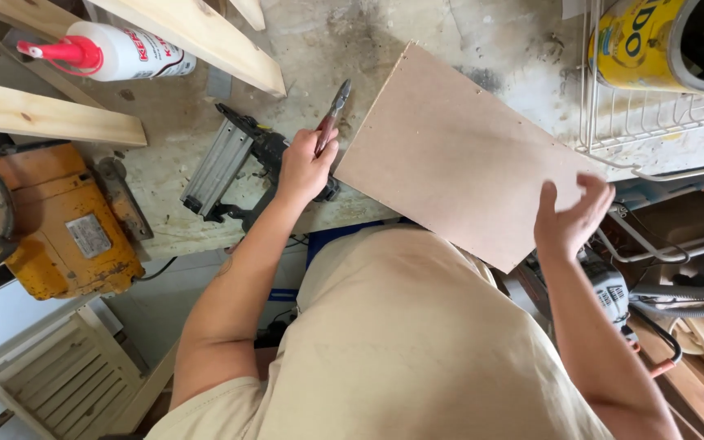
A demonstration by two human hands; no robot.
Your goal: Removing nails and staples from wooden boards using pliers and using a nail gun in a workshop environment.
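**Pliers in one hand, board steadied at the desk's near edge**

Left hand (305, 167) clenched around red-handled pliers (332, 114), jaws pointing away toward the middle of the desk (319, 41). Right hand (570, 218) with grip released, fingers spread, touching the near right corner of the thin brown board (450, 151). Board lying flat and turned at an angle, near corner hanging past the near edge of the desk.

To do well, probably: press the board flat with the right palm before working along its edge, and keep the pliers tip low and away from the fingers.

Little open room. Nail gun (238, 163) just beside the left hand, touching or nearly. Wire rack (653, 122) close to the board's right side. Glue bottle (116, 50) and wooden planks (50, 118) at the far left corner; orange machine (50, 216) at the left edge.
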